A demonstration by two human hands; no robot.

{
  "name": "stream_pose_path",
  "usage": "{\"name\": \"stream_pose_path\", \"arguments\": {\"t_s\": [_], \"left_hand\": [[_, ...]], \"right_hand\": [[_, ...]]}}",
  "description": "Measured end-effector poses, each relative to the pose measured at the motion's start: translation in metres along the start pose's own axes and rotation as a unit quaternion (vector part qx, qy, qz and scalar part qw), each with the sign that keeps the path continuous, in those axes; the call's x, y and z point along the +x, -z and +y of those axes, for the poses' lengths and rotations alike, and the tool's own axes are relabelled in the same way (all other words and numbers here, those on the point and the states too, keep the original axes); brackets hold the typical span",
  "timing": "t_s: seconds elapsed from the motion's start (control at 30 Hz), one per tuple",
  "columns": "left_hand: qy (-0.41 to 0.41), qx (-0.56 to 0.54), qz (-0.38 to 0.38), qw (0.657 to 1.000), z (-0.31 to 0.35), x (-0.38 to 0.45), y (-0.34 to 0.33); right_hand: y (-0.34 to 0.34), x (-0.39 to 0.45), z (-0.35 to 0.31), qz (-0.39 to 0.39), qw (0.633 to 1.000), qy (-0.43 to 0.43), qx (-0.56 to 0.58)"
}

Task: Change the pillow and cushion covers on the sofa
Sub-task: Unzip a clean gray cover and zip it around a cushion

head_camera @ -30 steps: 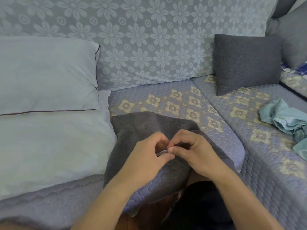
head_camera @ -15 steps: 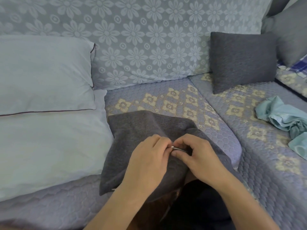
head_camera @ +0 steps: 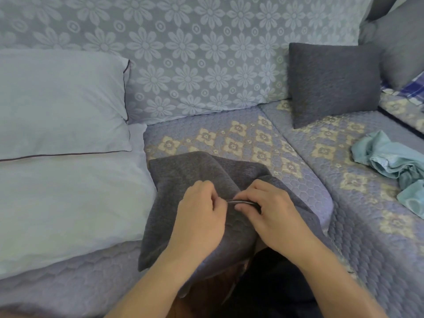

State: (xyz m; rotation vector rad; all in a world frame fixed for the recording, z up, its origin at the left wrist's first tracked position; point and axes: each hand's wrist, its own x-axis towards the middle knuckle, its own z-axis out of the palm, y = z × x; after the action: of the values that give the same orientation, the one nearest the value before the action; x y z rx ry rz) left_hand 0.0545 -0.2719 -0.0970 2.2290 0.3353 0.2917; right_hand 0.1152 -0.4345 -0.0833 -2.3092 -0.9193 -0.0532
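Sofa [head_camera: 252, 138] carries 2 pale pillows [head_camera: 62, 138] left; the grey cushion cover [head_camera: 197, 177] lies at its front edge. Left hand [head_camera: 199, 216] and right hand [head_camera: 270, 212], fingers pinching its zipper [head_camera: 243, 202], have drawn slightly apart within 1 second, so the zip seems to be travelling.

From my headset view I see two bare forearms, no sleeves reaching the wrists and no watch, ring or band on either. My left hand [head_camera: 199, 216] and right hand [head_camera: 273, 214] are uncovered, with short, plain nails on the fingers [head_camera: 246, 206]. Below them, at the bottom edge, I make out dark, nearly black clothing [head_camera: 270, 292] over my lap.
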Motion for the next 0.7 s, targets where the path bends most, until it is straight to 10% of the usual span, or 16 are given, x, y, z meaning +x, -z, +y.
{"name": "stream_pose_path", "arguments": {"t_s": [0.4,0.7], "left_hand": [[0.063,-0.052,0.148,0.986,0.006,-0.005,-0.006],[0.051,-0.159,0.029,0.985,0.004,-0.008,0.009]], "right_hand": [[-0.01,0.009,-0.007,0.133,0.99,-0.047,-0.006],[0.011,0.006,-0.007,-0.033,0.997,-0.067,0.027]]}}
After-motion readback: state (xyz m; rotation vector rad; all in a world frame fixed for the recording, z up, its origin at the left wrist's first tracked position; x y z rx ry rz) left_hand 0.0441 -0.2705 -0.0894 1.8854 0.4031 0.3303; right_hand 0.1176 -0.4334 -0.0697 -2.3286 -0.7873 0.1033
